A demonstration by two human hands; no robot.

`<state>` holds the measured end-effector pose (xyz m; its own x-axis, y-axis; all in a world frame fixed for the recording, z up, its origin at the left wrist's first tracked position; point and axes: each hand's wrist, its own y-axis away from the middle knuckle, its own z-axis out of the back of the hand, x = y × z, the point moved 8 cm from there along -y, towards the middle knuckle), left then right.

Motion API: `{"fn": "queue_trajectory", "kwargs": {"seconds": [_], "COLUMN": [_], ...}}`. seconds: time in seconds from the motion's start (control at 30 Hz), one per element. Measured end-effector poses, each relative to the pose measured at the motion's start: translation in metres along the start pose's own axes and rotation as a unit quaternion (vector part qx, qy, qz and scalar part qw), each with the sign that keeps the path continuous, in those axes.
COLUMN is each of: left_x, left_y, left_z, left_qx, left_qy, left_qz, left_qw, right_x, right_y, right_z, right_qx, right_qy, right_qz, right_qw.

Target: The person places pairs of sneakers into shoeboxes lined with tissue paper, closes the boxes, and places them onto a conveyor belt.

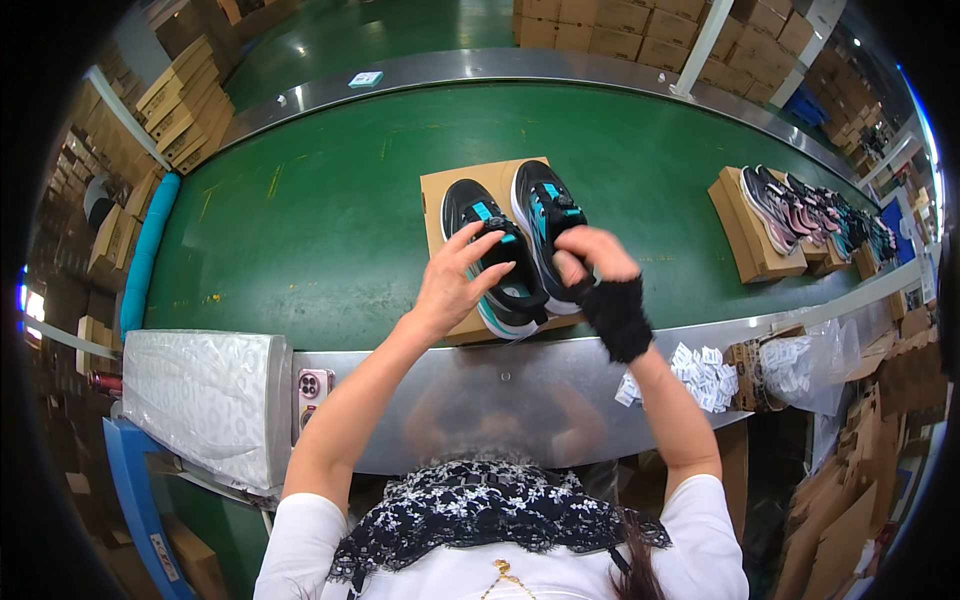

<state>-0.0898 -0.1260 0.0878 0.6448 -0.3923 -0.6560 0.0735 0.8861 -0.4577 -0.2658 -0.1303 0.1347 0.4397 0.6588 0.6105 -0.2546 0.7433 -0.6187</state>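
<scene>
Two black sneakers with teal trim and white soles lie side by side on a brown cardboard shoebox point(437, 206) in front of me. My left hand point(457, 274) is over the left sneaker point(466, 196), thumb and fingers spread around its collar opening beside the dial and teal tongue. The right sneaker point(536, 180) has my right hand point(596, 259) at its collar, the fingers curled and slightly blurred; whether they pinch anything is unclear. A black fuzzy wristband point(619, 319) covers my right wrist.
The box rests on a green conveyor belt point(337, 210). More sneakers on boxes point(757, 262) stand at the right. Small white packets point(705, 379) lie on the metal ledge point(480, 397); a phone point(313, 386) and wrapped paper stack point(202, 405) are at the left.
</scene>
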Motion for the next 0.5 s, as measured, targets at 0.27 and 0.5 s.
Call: {"fn": "queue_trajectory", "kwargs": {"seconds": [0.27, 0.5], "left_x": [0.022, 0.048], "left_y": [-0.032, -0.082], "left_z": [-0.002, 0.018], "left_qx": [-0.054, 0.026], "left_qy": [0.023, 0.064], "left_qz": [-0.019, 0.105], "left_qw": [0.998, 0.992], "right_x": [-0.089, -0.094], "right_y": [-0.033, -0.06], "right_z": [-0.022, -0.041], "right_qx": [0.043, 0.044], "right_qy": [0.105, 0.075], "right_qz": [0.075, 0.011], "right_qw": [0.991, 0.996]}}
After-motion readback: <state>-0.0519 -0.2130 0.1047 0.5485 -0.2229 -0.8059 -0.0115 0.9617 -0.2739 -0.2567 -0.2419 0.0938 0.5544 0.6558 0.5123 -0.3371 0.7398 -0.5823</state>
